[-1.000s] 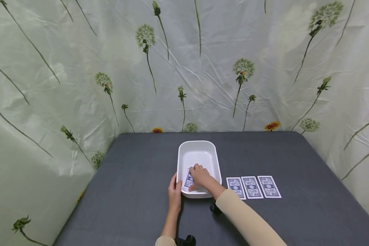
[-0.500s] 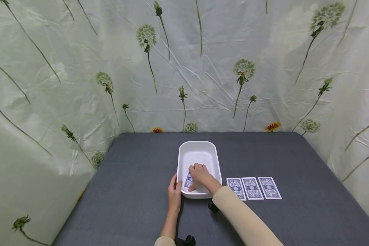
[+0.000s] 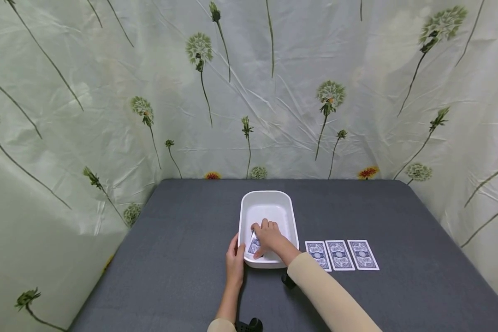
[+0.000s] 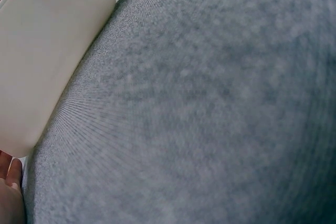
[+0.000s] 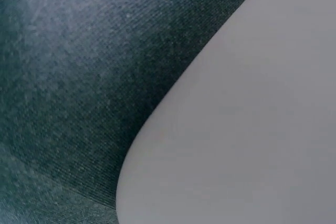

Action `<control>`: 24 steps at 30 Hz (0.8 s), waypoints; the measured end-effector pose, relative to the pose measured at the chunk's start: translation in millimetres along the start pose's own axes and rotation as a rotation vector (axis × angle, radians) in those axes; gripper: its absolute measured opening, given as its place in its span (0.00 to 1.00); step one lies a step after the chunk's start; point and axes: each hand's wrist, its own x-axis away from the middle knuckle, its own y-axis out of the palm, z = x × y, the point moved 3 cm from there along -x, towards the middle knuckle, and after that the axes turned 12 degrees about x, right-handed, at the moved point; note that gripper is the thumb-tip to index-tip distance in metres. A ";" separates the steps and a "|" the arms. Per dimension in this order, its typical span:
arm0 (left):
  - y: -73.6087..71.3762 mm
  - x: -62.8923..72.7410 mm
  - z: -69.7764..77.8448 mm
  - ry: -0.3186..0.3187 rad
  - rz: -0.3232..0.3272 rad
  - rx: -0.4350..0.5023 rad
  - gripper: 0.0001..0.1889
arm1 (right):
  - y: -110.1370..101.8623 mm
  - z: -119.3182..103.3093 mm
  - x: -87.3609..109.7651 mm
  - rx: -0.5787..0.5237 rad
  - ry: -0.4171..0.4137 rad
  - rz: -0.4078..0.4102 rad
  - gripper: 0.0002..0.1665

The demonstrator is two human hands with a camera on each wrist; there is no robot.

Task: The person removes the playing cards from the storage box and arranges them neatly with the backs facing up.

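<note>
A white rectangular tray [image 3: 269, 197] with rounded corners stands before me on the table. My left hand [image 3: 234, 265] holds its left side near the front corner, fingers along the outer wall and thumb by the rim. My right hand [image 3: 271, 237] reaches inside and pinches a blue-and-white playing card [image 3: 254, 246] between fingers and thumb; the card's right part is hidden under the hand. In the left wrist view, part of a hand [image 4: 10, 192] shows beside the tray wall [image 4: 50, 56]. The right wrist view has mostly the tray's outer wall [image 5: 236, 114].
Three playing cards lie in a row right of the tray, patterned backs up: a left one [image 3: 317, 255], a middle one [image 3: 340, 255] and a right one [image 3: 363, 254]. Dark grey cloth covers the table [image 3: 182, 240]. A flowered curtain [image 3: 157, 74] hangs behind.
My right fingertips have shifted slightly left, and the card in the tray looks tilted or bent up at its far end. My left hand stays on the tray; the three-card row is unchanged.
</note>
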 end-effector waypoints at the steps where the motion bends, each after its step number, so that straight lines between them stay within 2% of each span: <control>1: -0.1 -0.3 -0.2 0.006 0.000 -0.002 0.21 | -0.7 -0.4 1.1 -0.008 -0.002 0.007 0.48; 8: -0.6 -1.9 -1.3 0.015 -0.005 0.003 0.21 | -5.0 -3.7 8.0 -0.020 -0.024 0.079 0.39; 16: -0.7 -1.9 0.5 0.012 -0.006 0.007 0.21 | -5.1 -5.5 11.5 -0.112 -0.073 0.186 0.38; 20: -0.7 -2.0 -0.4 0.001 -0.005 0.012 0.21 | -4.7 -5.4 16.6 -0.103 -0.114 0.259 0.37; 24: -0.3 -2.2 -1.5 0.008 0.002 0.025 0.20 | -2.3 -5.2 21.8 -0.095 -0.138 0.295 0.36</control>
